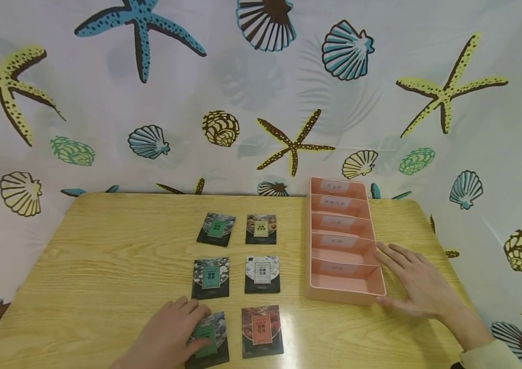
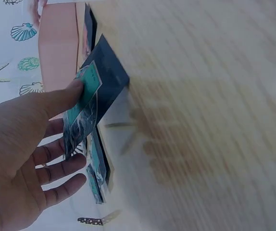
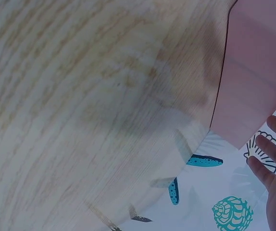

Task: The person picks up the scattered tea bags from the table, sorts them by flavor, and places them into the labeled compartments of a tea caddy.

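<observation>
My left hand (image 1: 161, 335) pinches a dark tea sachet with a green label (image 1: 217, 335) at the near left of the sachets. Seen from the left wrist, the thumb presses on the label of this tilted sachet (image 2: 106, 84), and the other fingers are behind or beside it. My right hand (image 1: 420, 284) is at the right side of a long pink divided box (image 1: 344, 295), fingers extended along its wall. In the right wrist view, the fingertips are right at the edge of the pink wall (image 3: 253, 72).
Beside the held sachet lies a red-label sachet (image 1: 262, 330). Farther back are a white-topped sachet (image 1: 262, 274), a teal-label one (image 1: 211, 278), a yellow-label one (image 1: 261, 229) and another green-label one (image 1: 216, 229). The box's compartments bear paper labels. A patterned cloth (image 1: 187, 97) hangs behind the wooden table (image 1: 104, 256).
</observation>
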Demonstrator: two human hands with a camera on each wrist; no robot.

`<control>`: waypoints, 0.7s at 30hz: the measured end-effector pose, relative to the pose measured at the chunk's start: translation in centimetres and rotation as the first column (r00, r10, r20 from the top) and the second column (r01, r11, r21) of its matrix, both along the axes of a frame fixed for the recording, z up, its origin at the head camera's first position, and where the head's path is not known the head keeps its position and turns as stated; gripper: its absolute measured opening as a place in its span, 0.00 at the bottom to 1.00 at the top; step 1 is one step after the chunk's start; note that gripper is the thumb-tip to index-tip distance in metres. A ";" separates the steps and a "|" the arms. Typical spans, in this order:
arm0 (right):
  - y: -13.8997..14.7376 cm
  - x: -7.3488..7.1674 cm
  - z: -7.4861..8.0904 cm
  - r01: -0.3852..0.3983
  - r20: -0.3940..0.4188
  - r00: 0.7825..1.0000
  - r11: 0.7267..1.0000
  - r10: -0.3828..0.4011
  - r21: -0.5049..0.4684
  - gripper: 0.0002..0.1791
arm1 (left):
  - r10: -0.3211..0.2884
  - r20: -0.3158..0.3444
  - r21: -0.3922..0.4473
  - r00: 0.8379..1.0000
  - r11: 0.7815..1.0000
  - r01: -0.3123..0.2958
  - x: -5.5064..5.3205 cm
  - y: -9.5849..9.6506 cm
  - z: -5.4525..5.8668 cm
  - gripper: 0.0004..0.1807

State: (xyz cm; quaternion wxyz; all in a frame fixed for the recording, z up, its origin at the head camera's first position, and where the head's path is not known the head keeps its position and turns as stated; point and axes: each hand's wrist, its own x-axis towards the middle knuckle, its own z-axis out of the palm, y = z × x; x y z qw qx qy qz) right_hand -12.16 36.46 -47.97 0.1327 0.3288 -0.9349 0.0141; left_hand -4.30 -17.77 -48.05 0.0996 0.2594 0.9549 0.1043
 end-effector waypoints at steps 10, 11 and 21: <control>-0.1 0.0 0.2 0.003 0.004 1.000 1.000 -0.003 0.006 0.55 | 0.016 -0.099 0.114 0.995 0.993 -0.004 -0.6 0.5 1.3 0.06; -0.1 0.0 0.2 0.004 0.005 1.000 1.000 -0.004 0.007 0.55 | 0.013 -0.110 0.124 0.994 0.992 0.001 -0.7 0.6 1.4 0.05; -0.1 0.0 0.2 -0.001 0.004 1.000 1.000 0.001 0.016 0.55 | -0.007 -0.134 0.191 0.991 0.981 0.032 -1.6 2.2 3.1 0.05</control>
